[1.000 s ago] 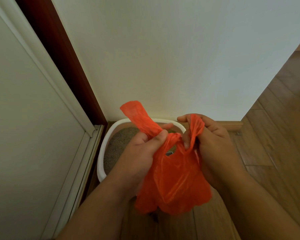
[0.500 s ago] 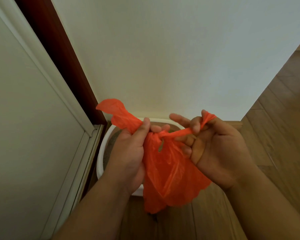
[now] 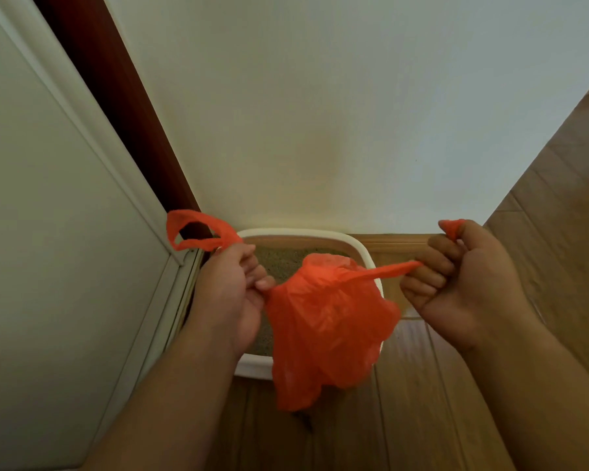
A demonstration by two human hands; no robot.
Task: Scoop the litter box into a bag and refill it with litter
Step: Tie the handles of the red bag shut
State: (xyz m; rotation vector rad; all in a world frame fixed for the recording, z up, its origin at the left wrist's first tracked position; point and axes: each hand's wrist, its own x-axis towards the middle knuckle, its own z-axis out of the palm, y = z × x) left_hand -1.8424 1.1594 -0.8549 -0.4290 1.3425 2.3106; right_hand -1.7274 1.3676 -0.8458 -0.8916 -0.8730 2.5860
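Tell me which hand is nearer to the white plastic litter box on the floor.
Left. The left hand sits over the white plastic litter box, covering its left rim in the picture. The right hand is off to the box's right, over the wooden floor.

The wood floor (image 3: 422, 402) carries a white litter box (image 3: 363, 248), pushed into the corner against the wall (image 3: 320, 113). The box holds grey litter (image 3: 279, 263) (partly hidden). Right of the box, bare planks run along the wall.
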